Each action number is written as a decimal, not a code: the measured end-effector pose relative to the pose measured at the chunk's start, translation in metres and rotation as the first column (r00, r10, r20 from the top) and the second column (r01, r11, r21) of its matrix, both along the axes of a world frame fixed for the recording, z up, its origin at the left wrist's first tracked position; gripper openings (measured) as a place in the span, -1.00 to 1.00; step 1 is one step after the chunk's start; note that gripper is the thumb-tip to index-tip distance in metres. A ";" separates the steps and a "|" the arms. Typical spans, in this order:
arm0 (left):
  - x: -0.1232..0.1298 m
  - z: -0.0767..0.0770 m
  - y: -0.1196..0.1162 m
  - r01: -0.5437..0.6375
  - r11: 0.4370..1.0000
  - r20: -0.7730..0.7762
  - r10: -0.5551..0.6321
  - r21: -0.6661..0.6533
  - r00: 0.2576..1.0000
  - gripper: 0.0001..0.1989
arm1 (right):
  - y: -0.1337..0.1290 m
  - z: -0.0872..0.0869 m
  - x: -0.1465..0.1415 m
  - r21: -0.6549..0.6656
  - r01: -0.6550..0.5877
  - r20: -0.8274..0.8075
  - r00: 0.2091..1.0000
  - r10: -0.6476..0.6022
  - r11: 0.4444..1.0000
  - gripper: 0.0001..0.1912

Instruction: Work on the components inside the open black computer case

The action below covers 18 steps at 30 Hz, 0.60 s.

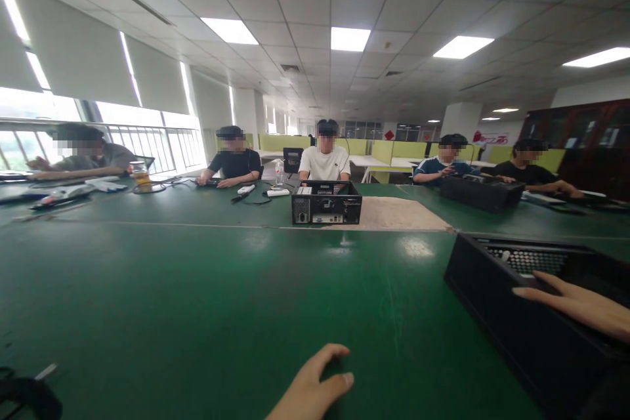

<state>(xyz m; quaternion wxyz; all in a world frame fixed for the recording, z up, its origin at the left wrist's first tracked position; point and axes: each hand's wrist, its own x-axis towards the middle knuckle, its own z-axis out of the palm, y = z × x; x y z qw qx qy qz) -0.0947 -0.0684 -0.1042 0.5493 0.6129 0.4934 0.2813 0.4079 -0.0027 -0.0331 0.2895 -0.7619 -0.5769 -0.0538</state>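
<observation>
My left hand [317, 384] hovers over the green table [221, 321] near the bottom middle. Its thumb and forefinger are apart, with nothing between them; the other fingers are hidden. On the right stands a black computer case [502, 321] with its top side uncovered, showing a perforated metal panel inside. My right hand [575, 302] lies over the near rim of this case, the thumb along the outer wall and a finger reaching over to the inside. The rest of that hand's fingers cannot be made out.
Across the table, another open computer case [325, 210] stands before a person in a white shirt [325, 163]. A further case [482, 191] is at the back right, beside two people. Cables, a bottle [279, 174] and packets lie at the back left. A dark blurred object [29, 397] occupies the lower-left corner.
</observation>
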 end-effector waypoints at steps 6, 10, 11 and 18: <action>-0.013 0.065 0.018 -0.167 0.954 0.038 0.163 0.250 0.986 -0.70 | -0.032 0.013 -0.085 -0.428 -0.186 -0.125 0.981 0.146 0.885 -0.04; 0.018 0.131 0.041 -0.156 0.874 0.080 0.134 0.459 0.988 -0.76 | -0.059 0.033 -0.182 -0.485 -0.411 -0.177 0.910 0.374 0.772 -0.06; 0.031 0.146 0.048 -0.136 0.840 0.082 0.110 0.525 0.991 -0.77 | -0.062 0.040 -0.206 -0.464 -0.518 -0.239 0.854 0.462 0.718 -0.13; 0.112 0.169 0.104 0.074 0.514 -0.226 0.240 0.854 0.944 -0.78 | -0.004 0.037 -0.298 -0.341 -0.799 -0.323 0.594 0.736 0.495 -0.57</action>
